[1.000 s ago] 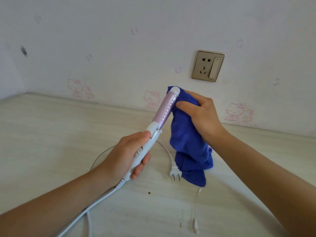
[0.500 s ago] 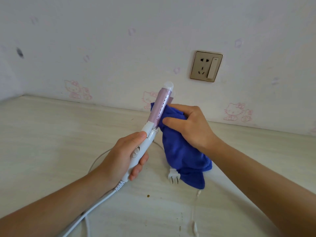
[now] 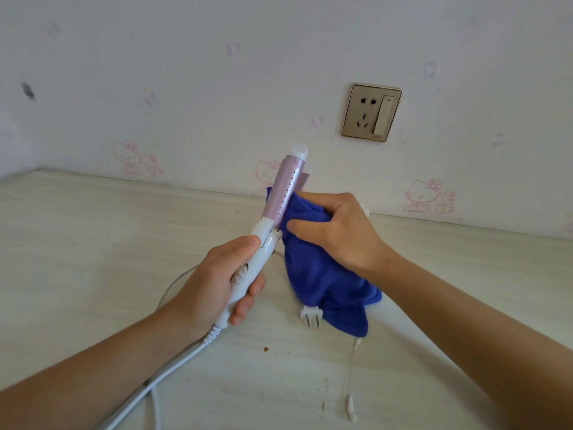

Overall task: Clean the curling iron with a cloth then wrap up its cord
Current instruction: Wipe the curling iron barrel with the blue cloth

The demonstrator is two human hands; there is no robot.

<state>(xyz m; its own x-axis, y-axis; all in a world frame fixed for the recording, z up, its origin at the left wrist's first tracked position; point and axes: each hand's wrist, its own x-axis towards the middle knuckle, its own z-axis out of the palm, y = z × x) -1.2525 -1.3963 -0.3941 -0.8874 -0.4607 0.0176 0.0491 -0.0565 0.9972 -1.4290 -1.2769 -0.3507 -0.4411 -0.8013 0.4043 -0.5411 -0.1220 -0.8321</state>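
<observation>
My left hand (image 3: 214, 283) grips the white handle of the curling iron (image 3: 285, 187), which points up and to the right with its pink barrel and white tip in the air. My right hand (image 3: 338, 234) holds a blue cloth (image 3: 316, 274) bunched against the lower part of the barrel, near the handle joint; the cloth's loose end hangs down to the tabletop. The iron's white cord (image 3: 173, 364) runs from the handle base past my left forearm, and its plug (image 3: 311, 316) lies on the table beside the hanging cloth.
A pale wooden table (image 3: 93, 243) meets a white wall with pink cartoon stickers. A gold wall socket (image 3: 371, 112) with a switch sits above the iron's tip. A thin white cable (image 3: 350, 383) lies on the table at the lower right, and a small crumb (image 3: 265, 349) lies below the plug.
My right hand has slid the blue cloth down the barrel from the tip to near the handle joint, baring the pink barrel and white tip. My left hand keeps its grip.
</observation>
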